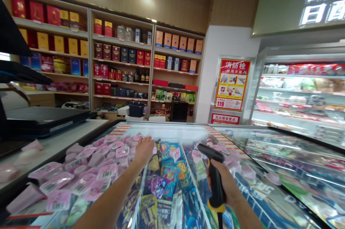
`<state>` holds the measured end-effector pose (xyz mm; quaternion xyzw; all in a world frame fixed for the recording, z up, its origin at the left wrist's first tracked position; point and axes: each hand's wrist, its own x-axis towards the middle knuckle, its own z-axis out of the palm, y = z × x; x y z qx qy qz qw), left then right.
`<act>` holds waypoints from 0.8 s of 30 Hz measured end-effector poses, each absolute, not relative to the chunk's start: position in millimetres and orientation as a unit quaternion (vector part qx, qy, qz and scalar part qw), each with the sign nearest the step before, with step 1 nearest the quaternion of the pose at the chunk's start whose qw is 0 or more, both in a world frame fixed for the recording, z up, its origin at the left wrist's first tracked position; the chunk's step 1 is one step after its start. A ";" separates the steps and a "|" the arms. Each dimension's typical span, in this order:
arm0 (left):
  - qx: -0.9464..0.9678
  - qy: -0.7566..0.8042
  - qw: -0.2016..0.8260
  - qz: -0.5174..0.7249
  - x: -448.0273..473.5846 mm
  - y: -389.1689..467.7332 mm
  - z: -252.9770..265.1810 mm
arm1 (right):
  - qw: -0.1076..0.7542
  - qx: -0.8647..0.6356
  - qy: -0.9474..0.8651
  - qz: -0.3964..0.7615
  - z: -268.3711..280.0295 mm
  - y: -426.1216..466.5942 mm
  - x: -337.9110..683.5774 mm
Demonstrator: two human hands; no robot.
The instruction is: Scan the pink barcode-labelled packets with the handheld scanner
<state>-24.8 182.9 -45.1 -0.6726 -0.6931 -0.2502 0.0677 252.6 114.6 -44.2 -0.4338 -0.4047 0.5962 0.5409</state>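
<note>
My left hand (145, 149) reaches out over the far right part of a pile of pink cups (93, 160) with barcode labels on their lids. Its fingers are bent around a pink cup (154, 148), mostly hidden by the hand. In my right hand (225, 180) is a black and yellow barcode scanner (215, 175), gripped by its handle, its head pointing to the left. A cable runs down from the scanner's base. Below both hands, the freezer case (167, 130) holds bagged frozen goods (164, 182) between white wire dividers.
More pink cups (226, 153) lie on the freezer's right part, and a few sit on the left counter (94, 128). A dark checkout device (45, 117) stands there. Shelves of boxed bottles (121, 55) line the back wall; a lit refrigerated display (302, 94) is at right.
</note>
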 end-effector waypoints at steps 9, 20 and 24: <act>-0.571 -0.715 -0.135 -0.380 -4.7 176.2 -49.3 | 0.508 -0.376 -0.403 0.662 -48.2 100.6 234.4; -0.434 -0.653 -0.339 -0.520 15.5 164.3 -61.5 | 0.419 -0.408 -0.466 0.664 -51.3 76.9 208.7; -0.419 -0.652 -0.323 -0.543 15.0 165.7 -65.2 | 0.437 -0.391 -0.456 0.669 -50.3 75.9 208.7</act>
